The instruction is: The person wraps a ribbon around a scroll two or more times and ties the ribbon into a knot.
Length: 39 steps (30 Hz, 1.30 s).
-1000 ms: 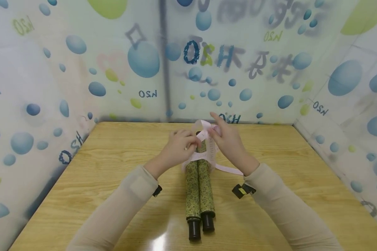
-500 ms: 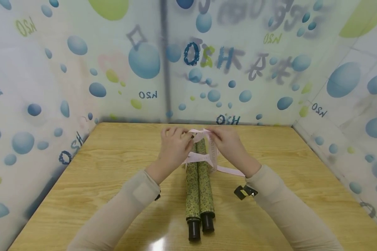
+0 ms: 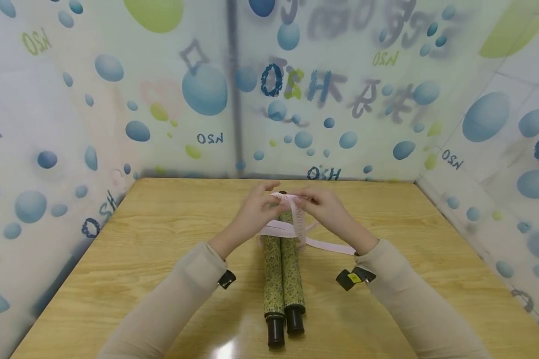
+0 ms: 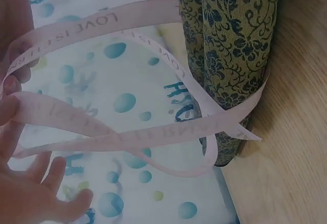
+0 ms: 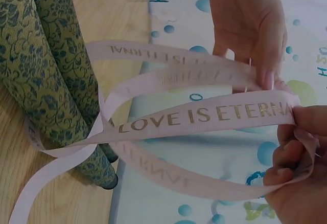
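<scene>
Two patterned green cylinders [image 3: 273, 274] with black ends lie side by side on the table, a pink ribbon [image 3: 278, 229] around their far part. My left hand [image 3: 253, 212] pinches ribbon above them, and my right hand [image 3: 325, 207] pinches it close beside. In the left wrist view, ribbon loops [image 4: 92, 24] run from the left hand [image 4: 30, 183] to the cylinders [image 4: 235, 40]. The right wrist view has the right hand [image 5: 299, 168] gripping lettered ribbon [image 5: 204, 117], with the left hand [image 5: 250, 24] on other loops.
A loose ribbon tail [image 3: 330, 246] stretches right, toward the right sleeve. The wooden table [image 3: 161, 239] meets a patterned curtain [image 3: 184, 99] at its back edge, with similar walls on both sides. Black wrist devices hang beneath both sleeves.
My hands have come down slightly, closer to the cylinders, still pinching ribbon. My right index finger, raised a second ago, is now lowered beside the ribbon. The ribbon loops have shifted; the cylinders stay nearly in place.
</scene>
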{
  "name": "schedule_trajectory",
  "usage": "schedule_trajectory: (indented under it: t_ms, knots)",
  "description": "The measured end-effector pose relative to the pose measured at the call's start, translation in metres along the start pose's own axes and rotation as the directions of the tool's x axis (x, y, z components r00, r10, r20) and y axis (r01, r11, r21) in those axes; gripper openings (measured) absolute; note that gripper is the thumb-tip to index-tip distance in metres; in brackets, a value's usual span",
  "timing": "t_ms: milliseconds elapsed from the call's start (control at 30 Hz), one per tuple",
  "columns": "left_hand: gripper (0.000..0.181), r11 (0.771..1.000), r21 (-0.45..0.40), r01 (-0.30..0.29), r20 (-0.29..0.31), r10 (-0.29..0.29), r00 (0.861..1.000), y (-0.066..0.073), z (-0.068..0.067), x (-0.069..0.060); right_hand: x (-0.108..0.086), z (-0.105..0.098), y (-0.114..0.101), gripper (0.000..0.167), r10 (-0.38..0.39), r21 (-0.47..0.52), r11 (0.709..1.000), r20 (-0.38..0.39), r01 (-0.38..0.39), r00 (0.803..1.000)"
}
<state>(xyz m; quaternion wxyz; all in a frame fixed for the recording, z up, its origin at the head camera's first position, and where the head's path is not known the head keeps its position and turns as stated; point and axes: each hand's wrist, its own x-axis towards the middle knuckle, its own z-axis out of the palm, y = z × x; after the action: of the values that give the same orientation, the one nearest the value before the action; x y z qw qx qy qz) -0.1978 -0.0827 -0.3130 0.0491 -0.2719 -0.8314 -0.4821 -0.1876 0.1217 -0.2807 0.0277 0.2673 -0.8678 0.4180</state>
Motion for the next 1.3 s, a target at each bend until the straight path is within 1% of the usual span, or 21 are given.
schedule_trajectory:
  t_ms: [67,167,267,333,433,500,567,633,700,767,800,867,933,1000,1067,1100,1133,1200,1233,1267,1300]
  knots:
    - [0.035,0.996,-0.079,0.047,0.028,-0.045,0.999,-0.002,-0.004,-0.001,-0.001,-0.002,0.002,0.032,0.025,0.044,0.999,0.007,-0.025,1.0]
    - [0.034,0.982,-0.169,0.085,0.074,-0.073,0.995,-0.003,-0.013,-0.002,-0.003,-0.008,0.008,0.035,0.083,0.088,0.993,0.004,-0.083,0.997]
    - [0.031,0.971,-0.208,0.118,0.117,-0.095,0.989,-0.003,-0.025,-0.003,-0.006,-0.016,0.015,0.038,0.115,0.058,0.992,-0.018,-0.114,0.993]
    - [0.03,0.961,-0.238,0.143,0.136,-0.113,0.984,-0.003,-0.034,-0.005,-0.009,-0.022,0.018,0.037,0.11,-0.007,0.994,-0.038,-0.11,0.993]
    - [0.033,0.947,-0.268,0.175,0.139,-0.142,0.98,-0.007,-0.046,-0.009,-0.013,-0.029,0.022,0.034,0.068,-0.151,0.985,-0.074,-0.078,0.995]
    - [0.034,0.938,-0.286,0.194,0.135,-0.161,0.978,-0.012,-0.055,-0.011,-0.017,-0.034,0.026,0.031,0.025,-0.263,0.964,-0.099,-0.05,0.995]
    - [0.034,0.924,-0.318,0.212,0.125,-0.181,0.976,-0.016,-0.064,-0.014,-0.02,-0.037,0.03,0.025,-0.031,-0.353,0.935,-0.124,-0.015,0.992]
    - [0.033,0.911,-0.346,0.224,0.119,-0.195,0.974,-0.019,-0.074,-0.017,-0.023,-0.041,0.036,0.019,-0.089,-0.424,0.906,-0.146,0.019,0.985]
    - [0.031,0.901,-0.368,0.229,0.119,-0.199,0.973,-0.023,-0.084,-0.021,-0.027,-0.044,0.041,0.014,-0.151,-0.475,0.878,-0.166,0.055,0.974]
    - [0.03,0.908,-0.34,0.245,0.126,-0.215,0.969,-0.027,-0.096,-0.025,-0.03,-0.048,0.048,0.01,-0.207,-0.53,0.845,-0.193,0.076,0.959]
    - [0.029,0.917,-0.314,0.246,0.127,-0.217,0.968,-0.03,-0.102,-0.026,-0.032,-0.051,0.052,0.009,-0.235,-0.559,0.825,-0.208,0.082,0.949]
    - [0.029,0.932,-0.249,0.264,0.127,-0.239,0.963,-0.036,-0.114,-0.03,-0.036,-0.055,0.057,0.009,-0.28,-0.609,0.789,-0.237,0.082,0.93]
    - [0.032,0.944,-0.169,0.283,0.125,-0.264,0.956,-0.04,-0.126,-0.033,-0.04,-0.06,0.063,0.01,-0.311,-0.664,0.745,-0.266,0.061,0.912]
    - [0.037,0.947,-0.101,0.304,0.127,-0.291,0.948,-0.043,-0.135,-0.035,-0.045,-0.065,0.069,0.01,-0.339,-0.703,0.71,-0.288,0.043,0.896]
    - [0.043,0.944,-0.045,0.327,0.142,-0.318,0.938,-0.047,-0.141,-0.038,-0.049,-0.068,0.074,0.011,-0.356,-0.732,0.681,-0.313,0.015,0.881]
    - [0.044,0.943,-0.02,0.333,0.146,-0.326,0.934,-0.048,-0.144,-0.039,-0.051,-0.07,0.077,0.012,-0.365,-0.741,0.671,-0.326,0.004,0.872]
    - [0.046,0.941,-0.004,0.339,0.15,-0.335,0.93,-0.05,-0.145,-0.04,-0.054,-0.071,0.08,0.012,-0.367,-0.745,0.667,-0.339,-0.009,0.866]
    - [0.046,0.935,0.017,0.354,0.161,-0.352,0.922,-0.055,-0.149,-0.044,-0.058,-0.074,0.086,0.013,-0.355,-0.744,0.668,-0.365,-0.04,0.86]
    - [0.047,0.933,0.023,0.358,0.164,-0.357,0.92,-0.058,-0.151,-0.046,-0.06,-0.076,0.089,0.012,-0.34,-0.739,0.671,-0.376,-0.058,0.862]
    - [0.045,0.929,0.022,0.369,0.166,-0.368,0.915,-0.061,-0.152,-0.048,-0.063,-0.078,0.092,0.012,-0.316,-0.727,0.683,-0.389,-0.077,0.866]
    - [0.044,0.924,0.021,0.381,0.165,-0.379,0.91,-0.064,-0.154,-0.05,-0.066,-0.079,0.095,0.011,-0.289,-0.719,0.688,-0.398,-0.101,0.871]
